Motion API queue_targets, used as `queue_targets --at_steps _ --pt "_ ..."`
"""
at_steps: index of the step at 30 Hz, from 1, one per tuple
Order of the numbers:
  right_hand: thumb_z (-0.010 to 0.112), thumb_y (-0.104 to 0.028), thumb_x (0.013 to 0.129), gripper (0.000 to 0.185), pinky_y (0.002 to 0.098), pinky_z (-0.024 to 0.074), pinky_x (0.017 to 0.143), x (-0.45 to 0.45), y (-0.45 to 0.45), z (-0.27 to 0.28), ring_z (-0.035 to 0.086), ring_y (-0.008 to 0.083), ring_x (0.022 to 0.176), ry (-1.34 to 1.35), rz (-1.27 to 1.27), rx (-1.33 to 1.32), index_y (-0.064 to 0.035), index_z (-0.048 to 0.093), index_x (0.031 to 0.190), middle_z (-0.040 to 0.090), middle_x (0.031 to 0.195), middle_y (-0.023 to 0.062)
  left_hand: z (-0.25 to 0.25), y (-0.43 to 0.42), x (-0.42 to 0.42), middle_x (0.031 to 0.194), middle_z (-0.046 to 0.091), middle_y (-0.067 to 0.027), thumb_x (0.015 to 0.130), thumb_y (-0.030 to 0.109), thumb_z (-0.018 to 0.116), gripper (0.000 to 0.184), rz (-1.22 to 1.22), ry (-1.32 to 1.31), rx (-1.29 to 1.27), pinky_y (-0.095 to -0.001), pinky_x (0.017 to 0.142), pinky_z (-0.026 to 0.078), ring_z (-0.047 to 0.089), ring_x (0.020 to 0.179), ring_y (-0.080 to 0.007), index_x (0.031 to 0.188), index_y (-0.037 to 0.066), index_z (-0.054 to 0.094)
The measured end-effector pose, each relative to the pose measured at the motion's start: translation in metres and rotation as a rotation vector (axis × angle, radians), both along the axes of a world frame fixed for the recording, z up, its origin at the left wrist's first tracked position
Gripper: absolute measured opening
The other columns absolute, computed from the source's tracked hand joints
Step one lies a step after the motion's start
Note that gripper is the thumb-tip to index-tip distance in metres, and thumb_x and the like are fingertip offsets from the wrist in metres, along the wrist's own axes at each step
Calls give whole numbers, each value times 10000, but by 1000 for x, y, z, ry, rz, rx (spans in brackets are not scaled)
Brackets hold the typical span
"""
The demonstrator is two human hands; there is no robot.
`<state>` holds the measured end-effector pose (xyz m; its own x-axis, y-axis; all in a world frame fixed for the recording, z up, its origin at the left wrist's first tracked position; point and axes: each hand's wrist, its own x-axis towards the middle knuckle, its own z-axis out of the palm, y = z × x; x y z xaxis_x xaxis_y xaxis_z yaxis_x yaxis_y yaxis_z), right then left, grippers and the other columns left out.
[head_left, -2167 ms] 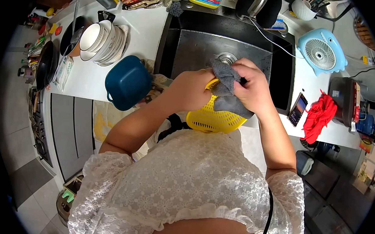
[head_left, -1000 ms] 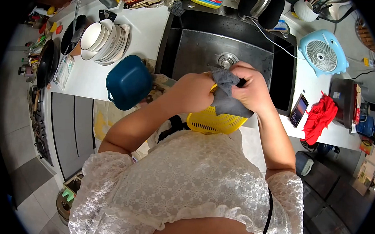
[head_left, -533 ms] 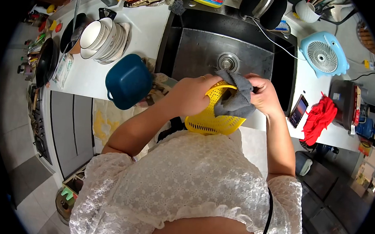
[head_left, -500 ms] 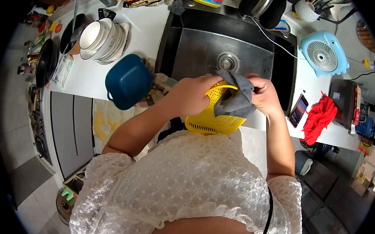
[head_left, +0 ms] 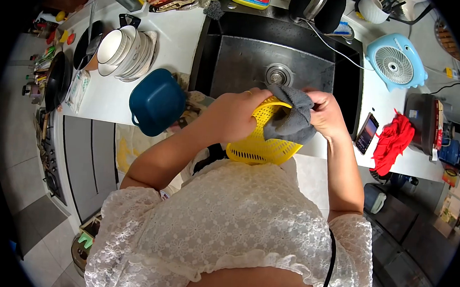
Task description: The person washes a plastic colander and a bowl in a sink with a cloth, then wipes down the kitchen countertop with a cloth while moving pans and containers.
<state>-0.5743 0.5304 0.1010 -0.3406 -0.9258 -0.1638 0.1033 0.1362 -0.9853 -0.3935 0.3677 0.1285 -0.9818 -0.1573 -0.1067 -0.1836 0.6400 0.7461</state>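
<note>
My left hand (head_left: 234,115) grips the rim of a yellow perforated basket (head_left: 256,145), which is tilted in front of my body at the sink's near edge. In my right hand (head_left: 325,114) is a grey cloth (head_left: 293,123), bunched over the basket's right rim and hanging partly inside it. The fingertips of my right hand are partly hidden by the cloth. Just beyond both hands lies the black sink (head_left: 245,56), with its round drain (head_left: 279,75) showing.
On the left counter stand a blue basin (head_left: 159,101), stacked white bowls and plates (head_left: 115,49) and pans (head_left: 58,82). To the right are a light blue fan (head_left: 395,64), a phone (head_left: 367,133) and a red cloth (head_left: 394,144). A white cable (head_left: 339,50) crosses the sink.
Compared with the older frames, my right hand and the grey cloth have moved right and down, uncovering the basket's rim. Since half a second ago, the cloth has shifted only slightly.
</note>
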Motion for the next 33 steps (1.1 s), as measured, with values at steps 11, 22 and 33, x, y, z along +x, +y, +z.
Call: queue_targets --at_steps 11,22,33 --pt "597 24 662 182 263 435 688 18 -28 28 558 143 757 348 104 -26 34 612 842 566 791 71 -3 3 -7 941 609 -234 699 30 539 315 10 -36 -107 -470 731 480 590 835 -412 1014 14 543" --pt "666 -32 614 242 323 463 743 21 -31 37 584 266 809 623 120 -95 5 631 850 592 867 106 -9 1 -4 837 630 -214 734 85 554 214 -18 -2 -175 -460 686 498 614 746 -393 925 -13 559" --pt "660 17 617 281 279 457 769 7 0 3 601 192 853 506 -22 -191 10 649 897 624 920 86 -14 2 4 1121 579 -240 724 20 506 569 47 30 -39 -435 852 470 587 969 -395 1283 25 407"
